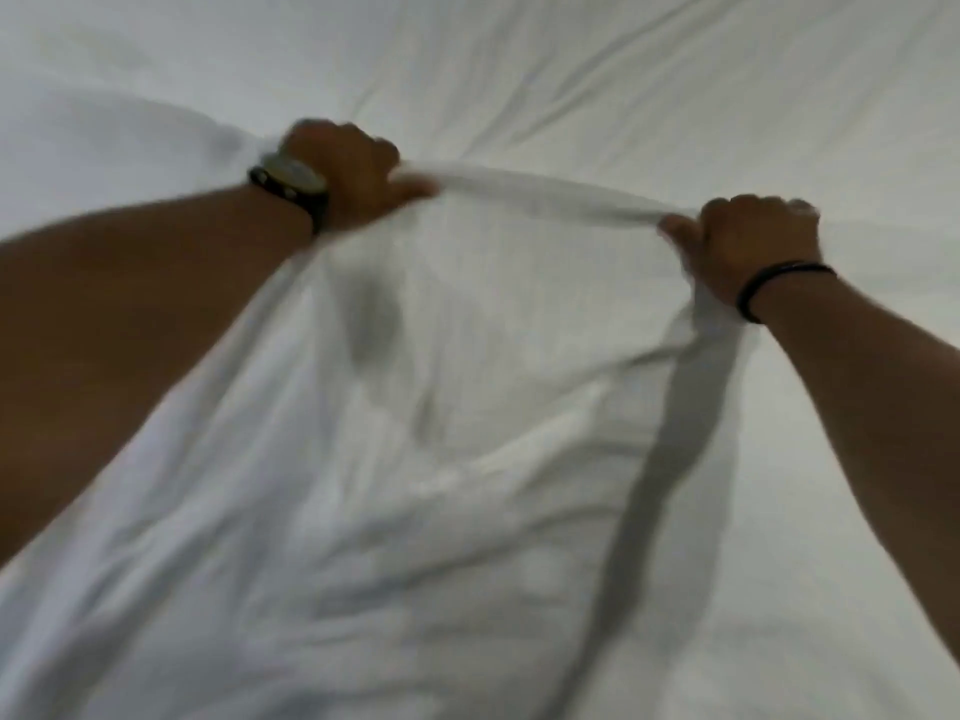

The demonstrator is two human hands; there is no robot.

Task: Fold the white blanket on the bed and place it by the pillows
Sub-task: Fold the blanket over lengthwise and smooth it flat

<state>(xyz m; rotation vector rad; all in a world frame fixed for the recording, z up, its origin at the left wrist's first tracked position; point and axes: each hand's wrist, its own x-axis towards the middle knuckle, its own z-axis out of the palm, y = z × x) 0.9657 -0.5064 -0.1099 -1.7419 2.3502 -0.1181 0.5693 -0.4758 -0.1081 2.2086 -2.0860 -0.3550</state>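
The white blanket (441, 407) hangs from my two hands and drapes down toward me over the bed. My left hand (348, 168), with a dark watch on its wrist, grips the blanket's upper edge at the left. My right hand (753, 241), with a thin black band on its wrist, grips the same edge at the right. The edge is stretched taut between the two fists. The picture is blurred by motion. No pillows are in view.
A white bed sheet (623, 70) with creases fills the whole background behind and around the blanket. A raised white fold (104, 127) lies at the left behind my left wrist.
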